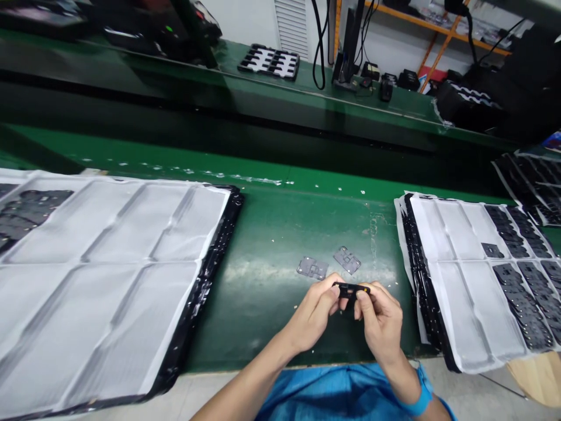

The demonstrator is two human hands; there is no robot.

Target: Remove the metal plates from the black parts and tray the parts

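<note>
Both my hands meet over the green table [272, 245] near its front edge. My left hand [313, 316] and my right hand [381, 321] pinch a small flat black part [350, 289] between their fingertips, one at each end. Just beyond them lie two small grey flat parts, the left grey part [312, 268] and the right grey part [347, 259], loose on the table.
A big white-lined tray stack [109, 263] fills the left, with dark parts at its far left corner. Another white-lined tray stack [456, 280] on the right holds rows of black parts [521, 280]. Behind runs a dark conveyor channel, then a bench with a black tray [269, 61], cables and devices.
</note>
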